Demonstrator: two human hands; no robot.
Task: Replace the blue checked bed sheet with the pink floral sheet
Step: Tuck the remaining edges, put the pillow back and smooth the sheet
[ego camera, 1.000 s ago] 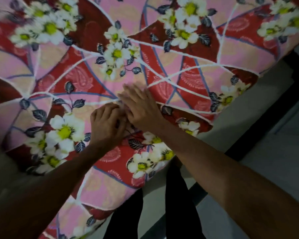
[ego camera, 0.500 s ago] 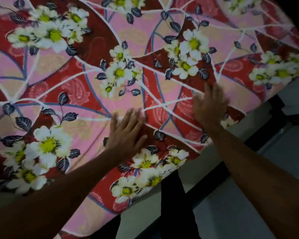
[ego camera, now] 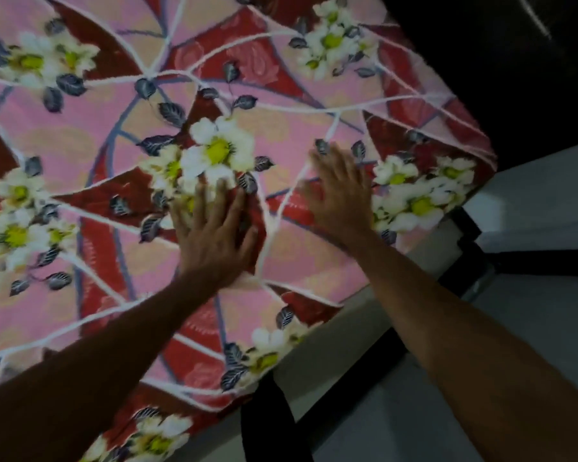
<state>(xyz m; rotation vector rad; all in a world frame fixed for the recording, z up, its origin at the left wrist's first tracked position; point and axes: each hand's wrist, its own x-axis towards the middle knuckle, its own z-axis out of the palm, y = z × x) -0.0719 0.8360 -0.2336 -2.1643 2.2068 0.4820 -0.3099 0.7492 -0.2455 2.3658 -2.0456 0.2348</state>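
Bed (ego camera: 357, 328) is already wearing the pink floral sheet (ego camera: 80, 138); we're smoothing it, left hand (ego camera: 214, 235) and right hand (ego camera: 342, 198) spread flat, likely tucking the right edge next.

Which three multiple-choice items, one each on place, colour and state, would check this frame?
1. Where do the left hand and right hand rest?
A. on the pink floral sheet
B. on a table
C. on a pillow
2. The sheet's flowers have centres of what colour?
A. blue
B. yellow
C. black
3. How are the hands?
A. fists
B. gripping a corner
C. flat, fingers straight
Key: 1 A, both palms lie on the print; 2 B, yellow centres within white petals; 3 C, fingers are spread on the cloth.
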